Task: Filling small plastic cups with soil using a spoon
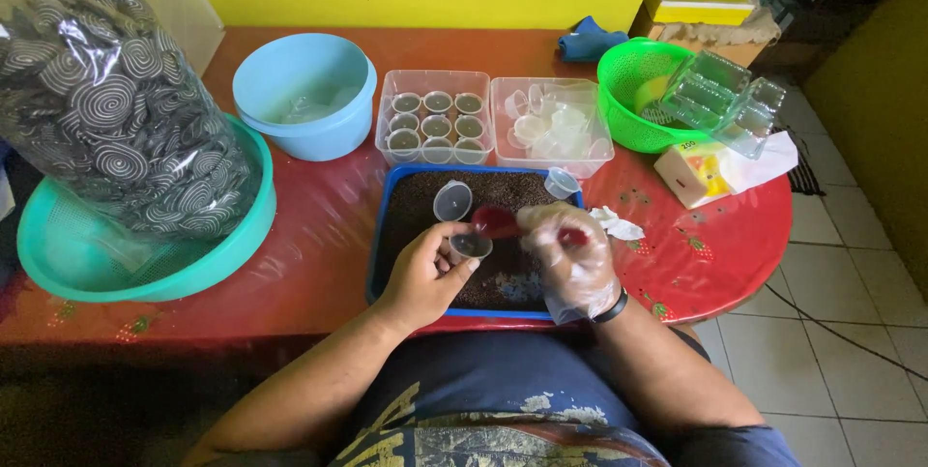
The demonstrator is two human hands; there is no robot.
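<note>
My left hand (423, 274) holds a small clear plastic cup (471, 247) with its hinged lid (451, 201) flipped open, over a blue tray (379, 235) spread with dark brown grains. My right hand (574, 259), in a thin clear plastic glove, grips a red spoon (495, 222) whose bowl sits right above the cup. A second empty small cup (561, 182) lies at the tray's far right corner.
Behind the tray stand a clear box of filled cups (435, 119) and a clear box of empty cups (551, 124). A light blue bowl (304, 95), a green basket (638, 90), a teal basket (145, 254) holding a bagged pile of swirl-patterned pieces (116, 109), and a small carton (691, 172) surround them.
</note>
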